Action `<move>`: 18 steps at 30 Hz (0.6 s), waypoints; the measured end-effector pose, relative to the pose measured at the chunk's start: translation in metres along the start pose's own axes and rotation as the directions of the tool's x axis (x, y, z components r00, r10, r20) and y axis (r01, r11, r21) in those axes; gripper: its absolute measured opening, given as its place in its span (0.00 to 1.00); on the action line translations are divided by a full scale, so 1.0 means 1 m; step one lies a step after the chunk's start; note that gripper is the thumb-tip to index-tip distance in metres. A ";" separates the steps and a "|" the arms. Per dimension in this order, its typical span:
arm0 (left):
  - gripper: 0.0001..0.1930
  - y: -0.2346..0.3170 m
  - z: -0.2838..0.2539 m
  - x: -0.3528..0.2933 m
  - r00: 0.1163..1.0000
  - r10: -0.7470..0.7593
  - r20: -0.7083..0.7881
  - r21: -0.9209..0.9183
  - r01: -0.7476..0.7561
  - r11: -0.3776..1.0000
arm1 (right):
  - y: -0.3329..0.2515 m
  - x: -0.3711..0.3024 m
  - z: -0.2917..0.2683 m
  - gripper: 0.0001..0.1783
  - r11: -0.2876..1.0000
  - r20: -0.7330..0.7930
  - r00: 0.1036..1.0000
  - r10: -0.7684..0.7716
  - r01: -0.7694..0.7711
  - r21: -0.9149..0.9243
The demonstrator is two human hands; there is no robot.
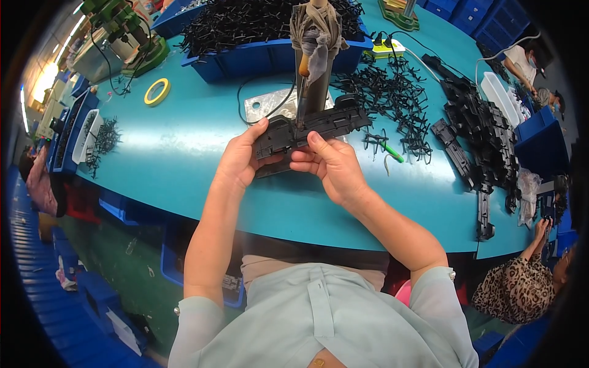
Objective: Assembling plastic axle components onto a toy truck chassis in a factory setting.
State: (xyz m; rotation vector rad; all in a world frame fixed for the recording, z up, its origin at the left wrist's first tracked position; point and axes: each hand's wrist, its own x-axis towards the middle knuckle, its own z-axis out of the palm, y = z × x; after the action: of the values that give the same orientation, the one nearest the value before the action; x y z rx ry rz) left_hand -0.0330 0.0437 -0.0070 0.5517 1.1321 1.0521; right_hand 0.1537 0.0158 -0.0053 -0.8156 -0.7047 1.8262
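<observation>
Both of my hands hold a long black moulded plastic part (334, 122), tilted up toward its right end, above the table. My left hand (242, 153) grips its left end, thumb on top and fingers beneath. My right hand (331, 164) pinches the near edge at the middle, thumb on top. A thin metal rod with an orange handle (304, 66), like a soldering iron, points down onto the part between my thumbs. It hangs by an upright post (318, 86) wrapped in grey cloth. Its tip is too small to make out.
A blue bin (251, 60) heaped with black pieces stands behind the post. Loose black pieces (392, 92) and a green-handled tool (391, 152) lie to the right, beyond them stacked black parts (485, 135). Yellow tape (157, 92) lies left. A co-worker (515, 282) sits at right.
</observation>
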 end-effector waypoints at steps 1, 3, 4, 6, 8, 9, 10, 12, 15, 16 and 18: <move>0.19 0.000 0.000 0.000 1.000 0.000 0.000 0.001 0.000 1.000 | 0.000 0.000 0.000 0.18 1.000 0.000 1.000 0.000 0.000 0.002; 0.19 0.000 0.001 -0.001 1.000 0.004 0.001 -0.003 -0.004 1.000 | 0.000 0.000 0.000 0.18 1.000 0.003 1.000 -0.004 0.004 0.006; 0.19 0.000 0.000 -0.001 1.000 0.004 0.003 0.000 -0.004 1.000 | -0.001 0.000 -0.001 0.18 1.000 0.008 1.000 -0.006 0.006 0.008; 0.18 -0.001 -0.002 0.000 1.000 -0.013 0.027 -0.004 0.013 1.000 | -0.001 -0.001 0.000 0.18 1.000 0.003 1.000 -0.006 0.006 0.011; 0.18 -0.002 -0.003 0.001 1.000 -0.012 0.024 -0.004 0.012 1.000 | -0.001 -0.002 0.001 0.17 1.000 -0.003 1.000 -0.005 0.005 0.013; 0.18 -0.002 -0.003 0.001 1.000 -0.011 0.019 -0.007 0.011 1.000 | 0.000 -0.002 0.001 0.17 1.000 -0.003 1.000 -0.003 0.003 0.015; 0.18 -0.002 -0.003 0.001 1.000 -0.011 0.021 -0.005 0.011 1.000 | 0.000 -0.002 0.001 0.17 1.000 -0.003 1.000 -0.001 0.001 0.017; 0.18 -0.002 -0.002 0.000 1.000 -0.004 0.005 -0.001 0.004 1.000 | -0.001 -0.002 0.000 0.17 1.000 0.000 1.000 -0.005 0.005 0.018; 0.18 -0.001 0.001 0.000 1.000 -0.005 -0.015 0.011 0.005 1.000 | -0.002 -0.002 0.001 0.17 1.000 -0.002 1.000 -0.007 0.007 0.014; 0.18 -0.001 0.001 -0.001 1.000 -0.005 -0.015 0.011 0.005 1.000 | -0.002 -0.002 0.001 0.17 1.000 -0.006 1.000 -0.005 0.005 0.011; 0.17 -0.001 0.002 -0.001 1.000 -0.010 -0.022 0.013 0.010 1.000 | -0.002 -0.001 0.001 0.17 1.000 -0.008 1.000 -0.003 0.003 0.014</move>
State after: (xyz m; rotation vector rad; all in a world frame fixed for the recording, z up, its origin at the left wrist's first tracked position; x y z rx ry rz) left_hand -0.0312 0.0431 -0.0067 0.5453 1.1608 1.0452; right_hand 0.1540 0.0151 -0.0031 -0.8114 -0.6869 1.8221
